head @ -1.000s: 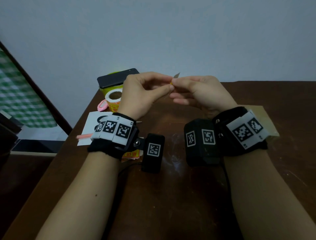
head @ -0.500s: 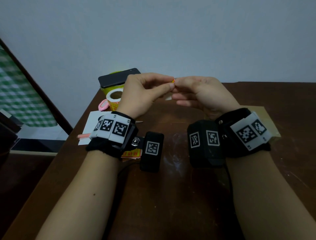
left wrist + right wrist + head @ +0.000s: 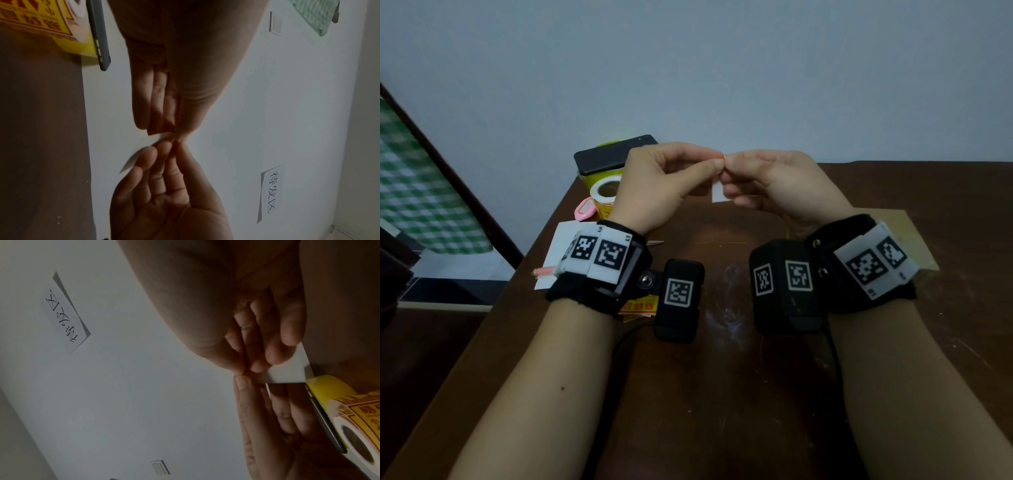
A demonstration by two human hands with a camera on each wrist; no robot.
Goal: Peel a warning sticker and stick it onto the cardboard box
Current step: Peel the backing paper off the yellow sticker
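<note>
Two hands met in the air above the far half of the desk [image 3: 722,394], fingertip to fingertip, working one small warning sticker [image 3: 718,192] between them. The left hand [image 3: 654,186] pinched its top corner between thumb and forefinger, where a speck of orange-red print showed. The right hand [image 3: 774,185] pinched the same corner from the other side, its remaining fingers curled loosely behind the white backing that hung below. In the right wrist view the pale backing [image 3: 287,369] stood out flat under the right fingertips [image 3: 273,353].

Peeling seemed barely begun, so the step was to split printed layer from liner at that corner. It would go best by rolling one layer off with a nail edge rather than pulling both together, then drawing it away slowly and low, nearly folded back on itself, so the sticker stays flat and does not curl onto its own glue. Touching only the margin would keep the adhesive clean.

What looked like the cardboard box [image 3: 914,236] lay flat near the right edge, partly hidden behind the right wrist, no sticker visible on the part in view. A sticker roll [image 3: 604,195] and a dark phone [image 3: 613,156] sat by the far-left corner.
</note>
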